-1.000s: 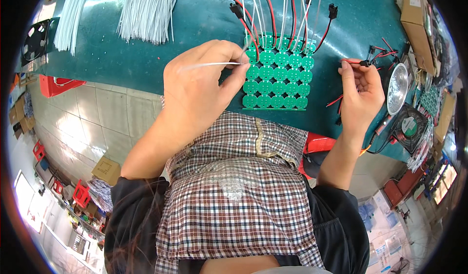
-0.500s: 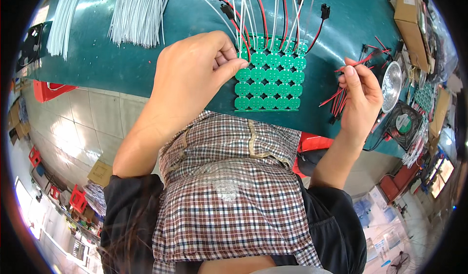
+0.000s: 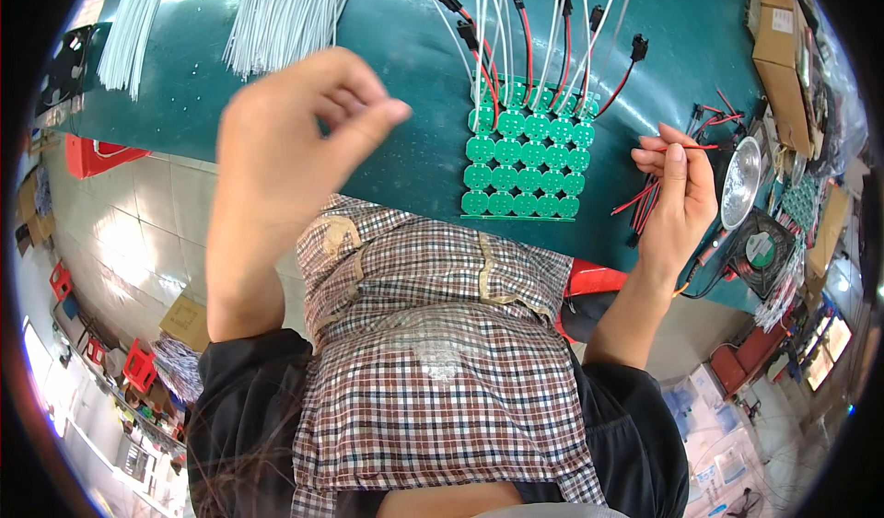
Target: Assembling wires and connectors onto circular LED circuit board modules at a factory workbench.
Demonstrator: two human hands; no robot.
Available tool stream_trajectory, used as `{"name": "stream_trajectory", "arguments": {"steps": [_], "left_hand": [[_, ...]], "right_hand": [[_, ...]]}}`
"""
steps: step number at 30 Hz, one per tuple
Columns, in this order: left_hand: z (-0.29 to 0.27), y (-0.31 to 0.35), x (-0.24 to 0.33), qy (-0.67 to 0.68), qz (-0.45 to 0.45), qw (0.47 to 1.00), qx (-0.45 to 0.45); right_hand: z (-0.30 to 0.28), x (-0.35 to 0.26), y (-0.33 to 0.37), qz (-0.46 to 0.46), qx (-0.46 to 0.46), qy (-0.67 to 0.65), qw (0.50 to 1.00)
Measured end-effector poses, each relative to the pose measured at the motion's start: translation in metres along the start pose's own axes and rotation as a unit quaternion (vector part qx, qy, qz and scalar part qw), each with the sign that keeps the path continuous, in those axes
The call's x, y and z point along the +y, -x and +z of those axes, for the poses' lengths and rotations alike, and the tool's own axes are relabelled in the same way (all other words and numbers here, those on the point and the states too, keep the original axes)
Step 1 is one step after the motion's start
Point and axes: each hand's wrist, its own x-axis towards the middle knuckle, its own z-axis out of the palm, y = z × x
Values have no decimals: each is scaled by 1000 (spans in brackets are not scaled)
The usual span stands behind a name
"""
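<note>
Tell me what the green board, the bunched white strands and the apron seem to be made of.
Green board: likely coated fibreglass with a slight sheen; its round sections carry pale, metal-looking pads.
White strands: probably plastic-coated wire, smooth; they look slender and even, but any core is hidden.
Apron: matt woven cloth, perhaps cotton; soft creases run through its checks.

Left forearm [image 3: 244, 260] rose steeply, wrist bent toward person's right. Left hand [image 3: 290, 140] was motion-blurred, back showing, fingers curled, thumb extended close to index finger. Right forearm [image 3: 635, 306] slanted up and outward. Right hand [image 3: 677, 186] was in pinch, thumb upright, fingertips pointing left.
</note>
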Motion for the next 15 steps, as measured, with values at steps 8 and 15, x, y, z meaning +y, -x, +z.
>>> {"name": "stream_trajectory", "arguments": {"steps": [8, 15], "left_hand": [[-145, -37, -124, -440, -141, 836, 297], [-248, -58, -265, -369, -171, 884, 231]], "right_hand": [[5, -4, 1, 40, 42, 30, 998], [8, -13, 4, 30, 71, -28, 997]]}}
